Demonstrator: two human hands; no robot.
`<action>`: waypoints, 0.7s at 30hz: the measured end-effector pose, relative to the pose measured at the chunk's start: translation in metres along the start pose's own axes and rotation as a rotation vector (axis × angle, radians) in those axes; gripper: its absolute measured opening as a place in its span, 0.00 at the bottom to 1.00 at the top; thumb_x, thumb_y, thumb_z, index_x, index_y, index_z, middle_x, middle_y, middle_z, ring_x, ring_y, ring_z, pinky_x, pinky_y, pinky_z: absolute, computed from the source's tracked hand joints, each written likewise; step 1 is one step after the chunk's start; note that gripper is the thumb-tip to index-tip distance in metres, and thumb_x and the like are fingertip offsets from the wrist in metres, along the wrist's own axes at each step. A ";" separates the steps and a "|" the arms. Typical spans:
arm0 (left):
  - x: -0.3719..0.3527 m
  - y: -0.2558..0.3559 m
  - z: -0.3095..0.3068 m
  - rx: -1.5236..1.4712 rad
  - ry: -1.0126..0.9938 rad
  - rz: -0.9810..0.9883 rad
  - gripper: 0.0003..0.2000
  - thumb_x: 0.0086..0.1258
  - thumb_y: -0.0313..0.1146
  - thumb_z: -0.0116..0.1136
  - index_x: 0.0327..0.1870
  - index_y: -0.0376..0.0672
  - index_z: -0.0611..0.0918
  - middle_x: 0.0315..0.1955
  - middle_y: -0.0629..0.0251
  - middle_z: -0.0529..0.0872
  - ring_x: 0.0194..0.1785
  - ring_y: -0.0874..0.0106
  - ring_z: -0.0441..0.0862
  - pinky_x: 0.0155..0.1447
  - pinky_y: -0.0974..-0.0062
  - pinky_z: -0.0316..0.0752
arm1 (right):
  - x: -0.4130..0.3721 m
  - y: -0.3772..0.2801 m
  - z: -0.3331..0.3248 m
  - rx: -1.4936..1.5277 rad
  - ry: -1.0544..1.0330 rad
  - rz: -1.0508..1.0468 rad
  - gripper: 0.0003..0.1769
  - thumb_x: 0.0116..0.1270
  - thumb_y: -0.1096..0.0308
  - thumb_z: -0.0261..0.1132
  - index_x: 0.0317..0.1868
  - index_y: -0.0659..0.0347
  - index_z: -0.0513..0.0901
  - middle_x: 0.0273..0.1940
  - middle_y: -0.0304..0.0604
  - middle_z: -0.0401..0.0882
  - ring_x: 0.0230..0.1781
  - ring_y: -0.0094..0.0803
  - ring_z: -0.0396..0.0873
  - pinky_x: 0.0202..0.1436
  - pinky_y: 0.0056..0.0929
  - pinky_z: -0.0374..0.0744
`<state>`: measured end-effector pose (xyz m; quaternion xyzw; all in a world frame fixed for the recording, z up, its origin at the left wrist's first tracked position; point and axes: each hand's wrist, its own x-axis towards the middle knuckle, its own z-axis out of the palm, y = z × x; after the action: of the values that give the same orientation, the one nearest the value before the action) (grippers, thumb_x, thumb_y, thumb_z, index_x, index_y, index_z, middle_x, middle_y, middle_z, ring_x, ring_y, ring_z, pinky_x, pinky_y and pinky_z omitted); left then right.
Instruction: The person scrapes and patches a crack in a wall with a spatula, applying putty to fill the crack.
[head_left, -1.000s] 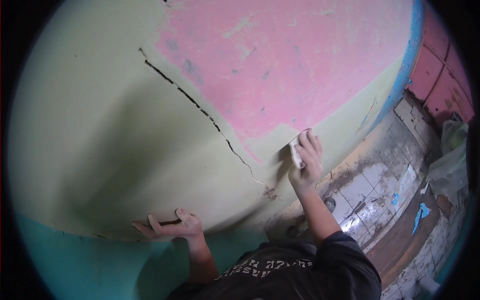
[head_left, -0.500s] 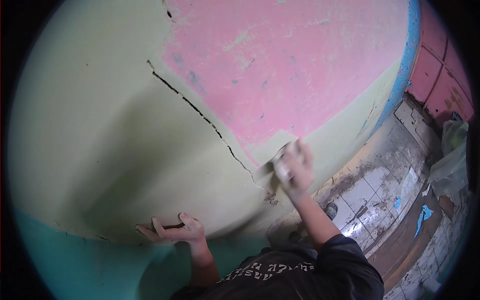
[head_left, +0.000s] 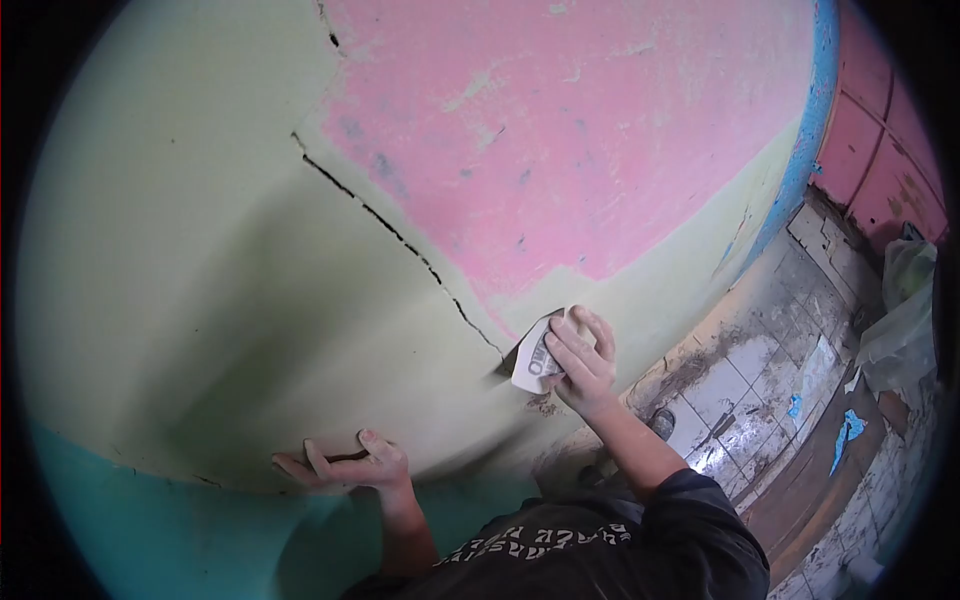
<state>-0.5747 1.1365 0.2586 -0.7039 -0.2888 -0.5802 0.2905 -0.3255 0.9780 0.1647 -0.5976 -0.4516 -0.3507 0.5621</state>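
In my right hand is a folded piece of sandpaper, its pale printed back showing and one dark edge turned to the wall. The fingers press it against the wall just below the corner of the pink area, beside the lower end of a long dark crack. My left hand is at the wall lower left, near the border with the teal paint, fingers apart and holding nothing. Both hands look dusty.
A blue edge strip bounds the wall on the right, with a pink panelled surface beyond. Dirty floor tiles carry debris, a brown board, blue scraps and a clear plastic bag.
My right hand has moved slightly down and left along the wall with the sandpaper, which was blurred before and shows its printed back now. My left hand has stayed in place.
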 end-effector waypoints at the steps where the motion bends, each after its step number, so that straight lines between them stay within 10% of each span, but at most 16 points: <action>1: 0.000 0.000 0.001 -0.014 0.002 -0.009 0.33 0.83 0.54 0.48 0.72 0.30 0.64 0.77 0.30 0.51 0.81 0.36 0.51 0.76 0.34 0.61 | 0.003 0.006 -0.001 -0.030 0.089 0.060 0.16 0.67 0.72 0.69 0.55 0.63 0.89 0.56 0.51 0.90 0.65 0.54 0.83 0.72 0.51 0.75; 11: -0.002 -0.001 -0.001 -0.015 -0.032 -0.013 0.33 0.82 0.53 0.48 0.73 0.30 0.62 0.77 0.30 0.48 0.81 0.35 0.50 0.76 0.34 0.61 | 0.004 0.011 0.005 -0.012 0.203 0.040 0.11 0.71 0.70 0.69 0.51 0.62 0.87 0.51 0.51 0.91 0.56 0.42 0.87 0.65 0.43 0.80; 16: 0.001 0.001 0.000 -0.021 -0.015 -0.004 0.33 0.82 0.52 0.49 0.72 0.30 0.63 0.77 0.30 0.50 0.81 0.36 0.51 0.76 0.34 0.60 | 0.014 0.019 -0.005 -0.162 0.307 0.118 0.22 0.58 0.86 0.68 0.54 0.65 0.88 0.48 0.48 0.88 0.47 0.47 0.84 0.54 0.41 0.82; 21: 0.000 -0.001 0.001 0.012 0.005 0.010 0.32 0.83 0.52 0.49 0.71 0.30 0.65 0.76 0.30 0.51 0.80 0.36 0.53 0.76 0.34 0.61 | 0.000 0.010 0.011 -0.123 0.195 0.119 0.25 0.53 0.81 0.72 0.55 0.61 0.90 0.58 0.51 0.83 0.53 0.49 0.83 0.58 0.43 0.81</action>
<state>-0.5746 1.1377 0.2589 -0.7021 -0.2879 -0.5789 0.2984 -0.3177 0.9896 0.1598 -0.6196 -0.3361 -0.4002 0.5857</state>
